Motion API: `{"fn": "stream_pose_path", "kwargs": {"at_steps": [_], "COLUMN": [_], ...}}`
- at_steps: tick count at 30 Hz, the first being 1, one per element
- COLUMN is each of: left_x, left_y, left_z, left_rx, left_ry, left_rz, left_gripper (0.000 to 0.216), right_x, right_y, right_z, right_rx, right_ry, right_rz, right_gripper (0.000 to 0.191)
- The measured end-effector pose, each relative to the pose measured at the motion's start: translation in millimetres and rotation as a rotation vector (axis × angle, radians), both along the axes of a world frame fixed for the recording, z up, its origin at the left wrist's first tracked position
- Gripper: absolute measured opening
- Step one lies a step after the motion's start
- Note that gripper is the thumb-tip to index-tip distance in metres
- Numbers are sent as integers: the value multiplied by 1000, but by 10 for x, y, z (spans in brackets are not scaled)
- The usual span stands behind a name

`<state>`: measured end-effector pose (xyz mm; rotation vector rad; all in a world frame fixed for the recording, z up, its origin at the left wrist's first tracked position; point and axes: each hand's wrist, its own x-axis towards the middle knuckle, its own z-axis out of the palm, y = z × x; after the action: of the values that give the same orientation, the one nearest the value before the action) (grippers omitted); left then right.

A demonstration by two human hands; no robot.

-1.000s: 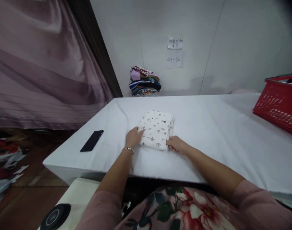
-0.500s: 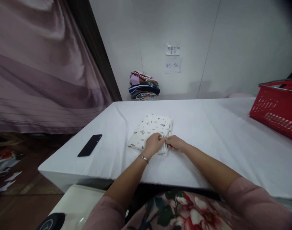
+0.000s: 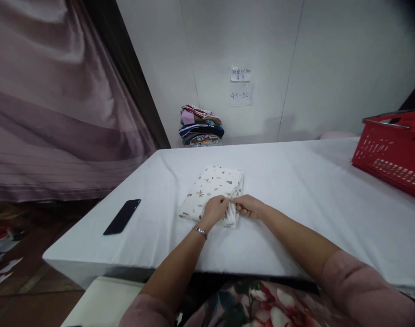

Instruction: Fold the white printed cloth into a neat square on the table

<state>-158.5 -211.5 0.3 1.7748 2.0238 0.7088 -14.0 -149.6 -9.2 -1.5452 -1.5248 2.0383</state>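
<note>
While the folded white cloth with small dark prints [image 3: 209, 193] sits mid-frame on the white-covered table [image 3: 296, 190], left hand [image 3: 214, 210] and right hand [image 3: 248, 205] both pinch its near right corner, fingers closed on the fabric.

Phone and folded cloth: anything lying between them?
Nothing: between phone and cloth the white table is bare, in the head view.

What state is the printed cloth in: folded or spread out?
Folded. The cloth lies as a compact rectangle, its layers showing at the near edge, where the left hand and right hand pinch it.
</note>
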Motion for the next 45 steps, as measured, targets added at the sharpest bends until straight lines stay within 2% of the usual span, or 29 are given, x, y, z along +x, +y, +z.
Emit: {"fn": "stream_pose_path", "kwargs": {"at_steps": [6,10,14,18,21,27,31,37,40,45], "left_x": [-47,-42,12,53,35,-10,3,24,77,164], "left_y": [22,3,7,38,63,73,59,41,52,97], "left_z": [-5,-22,41,90,58,-20,-6,33,67,92], "left_rx": [-5,-3,-25,-60,-73,-43,-52,-72,-62,-47], "left_ry": [-26,-40,-67,15,31,12,-8,22,59,112], "left_rz": [-22,-20,0,40,50,58,41,48,56,41], "left_gripper": [25,26,23,19,14,16,14,12,9,19], "right_x": [27,70,67,45,34,-16,-12,65,72,89], "right_y": [-51,-71,0,114,192,303,336,312,302,283], "right_z": [16,-9,-62,-95,-96,-52,-37,-111,-129,-114], "right_rx": [96,93,97,50,-8,-24,67,144,170,153], "right_ry": [41,80,117,177,165,108,5,1,60,177], "right_rz": [-37,-36,-22,-64,-67,-58,-55,-69,-65,-75], "right_gripper": [31,30,28,32,36,39,38,32,29,28]}}
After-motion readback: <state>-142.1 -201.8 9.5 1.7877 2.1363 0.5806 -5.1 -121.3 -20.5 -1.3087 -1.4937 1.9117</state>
